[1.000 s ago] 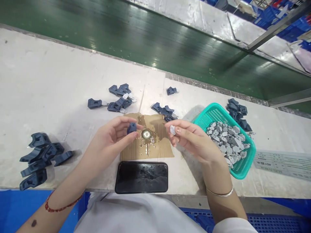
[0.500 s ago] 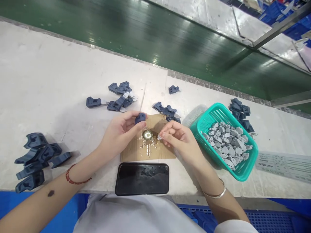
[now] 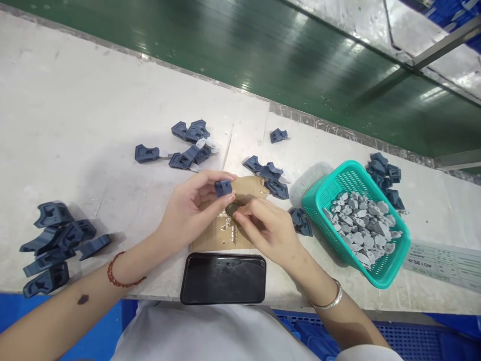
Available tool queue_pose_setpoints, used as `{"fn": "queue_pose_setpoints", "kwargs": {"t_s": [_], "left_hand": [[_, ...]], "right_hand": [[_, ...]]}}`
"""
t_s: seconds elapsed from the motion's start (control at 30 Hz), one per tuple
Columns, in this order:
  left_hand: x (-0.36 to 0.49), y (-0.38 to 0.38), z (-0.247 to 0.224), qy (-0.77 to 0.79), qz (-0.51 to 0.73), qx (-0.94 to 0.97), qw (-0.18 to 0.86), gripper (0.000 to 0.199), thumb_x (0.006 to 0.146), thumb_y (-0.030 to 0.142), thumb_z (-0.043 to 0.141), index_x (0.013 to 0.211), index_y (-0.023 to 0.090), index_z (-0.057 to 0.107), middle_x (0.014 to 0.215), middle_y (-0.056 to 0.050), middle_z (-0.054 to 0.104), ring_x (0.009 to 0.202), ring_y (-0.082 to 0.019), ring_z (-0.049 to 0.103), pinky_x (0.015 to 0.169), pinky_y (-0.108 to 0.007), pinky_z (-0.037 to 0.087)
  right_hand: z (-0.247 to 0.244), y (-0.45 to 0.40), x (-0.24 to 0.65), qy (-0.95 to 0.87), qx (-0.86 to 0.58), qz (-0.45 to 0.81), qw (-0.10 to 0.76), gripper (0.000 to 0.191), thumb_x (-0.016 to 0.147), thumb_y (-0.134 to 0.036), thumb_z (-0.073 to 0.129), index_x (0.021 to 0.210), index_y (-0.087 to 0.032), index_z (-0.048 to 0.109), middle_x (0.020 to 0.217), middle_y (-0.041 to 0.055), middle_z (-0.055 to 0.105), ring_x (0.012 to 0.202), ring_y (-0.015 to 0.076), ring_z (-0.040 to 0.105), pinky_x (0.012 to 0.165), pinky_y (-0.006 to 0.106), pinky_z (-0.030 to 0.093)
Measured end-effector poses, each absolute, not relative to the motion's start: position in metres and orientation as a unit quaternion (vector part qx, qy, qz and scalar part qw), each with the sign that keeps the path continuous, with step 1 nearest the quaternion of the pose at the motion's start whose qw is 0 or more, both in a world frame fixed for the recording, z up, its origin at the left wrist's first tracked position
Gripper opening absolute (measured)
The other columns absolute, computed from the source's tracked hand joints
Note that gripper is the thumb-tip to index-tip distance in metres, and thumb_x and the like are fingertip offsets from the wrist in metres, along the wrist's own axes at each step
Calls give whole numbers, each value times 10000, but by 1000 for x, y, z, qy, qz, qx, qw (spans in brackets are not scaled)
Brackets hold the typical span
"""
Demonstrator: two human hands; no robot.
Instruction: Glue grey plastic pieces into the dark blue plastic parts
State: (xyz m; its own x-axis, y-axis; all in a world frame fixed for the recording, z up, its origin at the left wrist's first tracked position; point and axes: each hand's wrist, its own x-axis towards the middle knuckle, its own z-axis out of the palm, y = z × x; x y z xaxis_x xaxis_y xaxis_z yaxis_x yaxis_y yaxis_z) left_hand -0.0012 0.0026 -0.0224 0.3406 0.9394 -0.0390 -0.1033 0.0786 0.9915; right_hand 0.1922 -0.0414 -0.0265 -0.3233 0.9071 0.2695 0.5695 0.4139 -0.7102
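**Head view: partway through, plenty left**

A dark blue part (image 3: 223,188) is pinched between thumb and fingers of the left hand (image 3: 191,206), above the cardboard (image 3: 212,241); its visible end is bare. Fingertips of the right hand (image 3: 271,230) are pressed together at the small round dish (image 3: 232,209) — a grey piece is probably gripped there, but it is hidden, so that can't be confirmed.

Done, as judged: grey tips (image 3: 201,143) are carried by several parts in the back cluster (image 3: 186,157) and by the lone part (image 3: 278,135) behind.

Left: no tips are seen on the near-left pile (image 3: 56,245) — and the green basket (image 3: 389,282) is well stocked with grey pieces (image 3: 363,220). Right-rear pile (image 3: 383,175): too small to judge.
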Motion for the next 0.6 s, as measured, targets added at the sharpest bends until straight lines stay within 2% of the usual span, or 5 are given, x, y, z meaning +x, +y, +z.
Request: {"fn": "queue_pose_setpoints", "kwargs": {"t_s": [0.17, 0.27, 0.43, 0.6], "left_hand": [[-2, 3, -25, 390, 413, 545, 617, 210, 927, 266, 735, 1117, 191, 687, 1177, -51, 736, 1015, -146, 736, 935, -267, 599], [-4, 4, -26, 390, 397, 591, 583, 191, 967, 293, 682, 1123, 183, 692, 1139, -65, 717, 1030, -170, 706, 904, -298, 574], [-7, 4, -26, 367, 361, 743, 428, 158, 1038, 283, 554, 1041, 155, 647, 966, -60, 665, 907, -172, 624, 768, -302, 483], [-6, 1, -27, 325, 310, 820, 355, 168, 1065, 265, 480, 1016, 146, 587, 939, -73, 645, 884, -195, 573, 788, -323, 468]], "right_hand": [[-28, -43, 192, -747, -486, 281, 355, 208, 992, -164, 616, 794, -200, 563, 710, -13, 625, 634, 106, 543, 611, 232, 434], [-28, -44, 193, -697, -510, 341, 371, 207, 986, -199, 644, 785, -197, 598, 680, -27, 616, 598, 92, 531, 569, 222, 420], [-27, -41, 196, -479, -509, 499, 512, 189, 952, -264, 729, 791, -203, 651, 639, -33, 673, 525, 79, 555, 500, 196, 443], [-26, -37, 196, -410, -429, 558, 579, 173, 948, -258, 743, 808, -206, 653, 654, -26, 727, 470, 79, 597, 457, 183, 484]]}}
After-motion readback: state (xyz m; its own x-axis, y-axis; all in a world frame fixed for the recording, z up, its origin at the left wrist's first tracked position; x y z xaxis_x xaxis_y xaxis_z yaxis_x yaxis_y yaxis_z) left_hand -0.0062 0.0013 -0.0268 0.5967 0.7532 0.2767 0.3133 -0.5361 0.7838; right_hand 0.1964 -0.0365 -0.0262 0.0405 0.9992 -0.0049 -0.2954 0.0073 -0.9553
